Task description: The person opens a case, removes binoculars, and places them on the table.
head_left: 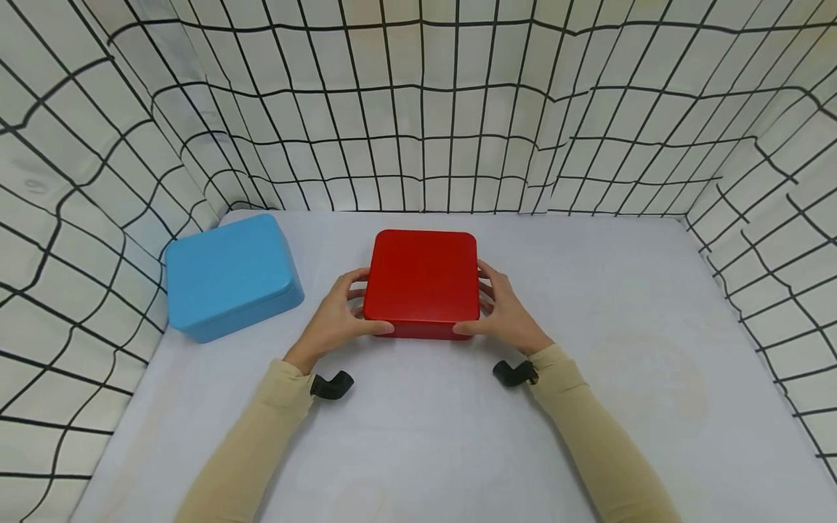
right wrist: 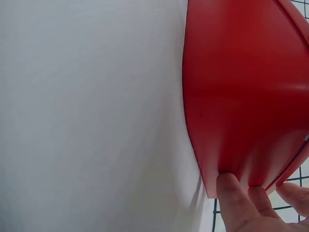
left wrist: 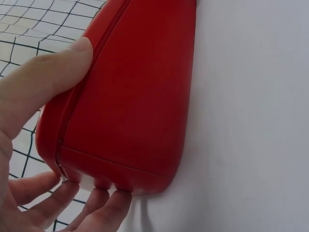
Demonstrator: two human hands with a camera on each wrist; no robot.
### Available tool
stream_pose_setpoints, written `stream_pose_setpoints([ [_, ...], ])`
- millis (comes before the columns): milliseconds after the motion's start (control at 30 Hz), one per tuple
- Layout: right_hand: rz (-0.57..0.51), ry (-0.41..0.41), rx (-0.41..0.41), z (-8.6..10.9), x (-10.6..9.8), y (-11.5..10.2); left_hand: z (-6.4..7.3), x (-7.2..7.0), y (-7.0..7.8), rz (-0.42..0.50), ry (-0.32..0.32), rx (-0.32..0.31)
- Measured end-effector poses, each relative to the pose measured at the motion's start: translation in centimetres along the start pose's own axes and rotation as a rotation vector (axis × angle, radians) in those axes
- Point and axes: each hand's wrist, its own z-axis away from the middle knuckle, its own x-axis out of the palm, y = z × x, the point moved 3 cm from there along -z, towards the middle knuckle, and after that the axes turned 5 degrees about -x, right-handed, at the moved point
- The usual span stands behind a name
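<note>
Holding a red box [head_left: 421, 276] on the counter [head_left: 418, 450], the left hand [head_left: 335, 319] and right hand [head_left: 508, 314] are gripping its near corners between thumbs and fingers [left wrist: 111, 210]; matching pressure should keep it level.

1. Red box [head_left: 421, 280]: fills the gap between left hand [head_left: 340, 312] and right hand [head_left: 503, 301], obstructing direct passage.
2. Blue box [head_left: 232, 276]: obstacle left of the left hand, beyond a narrow strip of tabletop [head_left: 654, 305].
3. Free passage: broad to the right hand's right; nearer than both hands, narrowed by black wrist fittings [head_left: 332, 386].
4. Gridded wall [head_left: 423, 87]: barrier beyond both hands.
</note>
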Motion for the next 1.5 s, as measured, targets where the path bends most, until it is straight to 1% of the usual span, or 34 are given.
stream_pose_setpoints([
  [300, 0.005, -0.002, 0.006, 0.5, -0.6, 0.2, 0.0, 0.7, 0.1, 0.006, 0.0, -0.004],
  [567, 0.019, -0.002, 0.002, 0.8, -1.1, 0.5, 0.0, 1.3, 0.6, 0.0, 0.003, -0.013],
  [767, 0.022, -0.006, 0.007, 1.2, -1.5, 0.5, 0.1, 1.8, 0.7, -0.001, -0.009, -0.015],
  [967, 0.027, -0.007, -0.002, 1.5, -2.0, 0.8, 0.0, 2.2, 0.9, 0.004, -0.015, 0.007],
  [1167, 0.024, -0.011, -0.012, 1.8, -2.8, 1.1, 0.0, 2.7, 1.3, -0.009, -0.023, 0.008],
  [1367, 0.01, -0.013, -0.005, 2.2, -3.3, 1.2, 0.2, 3.1, 1.5, -0.012, -0.034, 0.041],
  [1500, -0.002, -0.022, -0.001, 2.5, -3.4, 1.4, 0.3, 3.3, 1.5, -0.005, -0.047, 0.047],
])
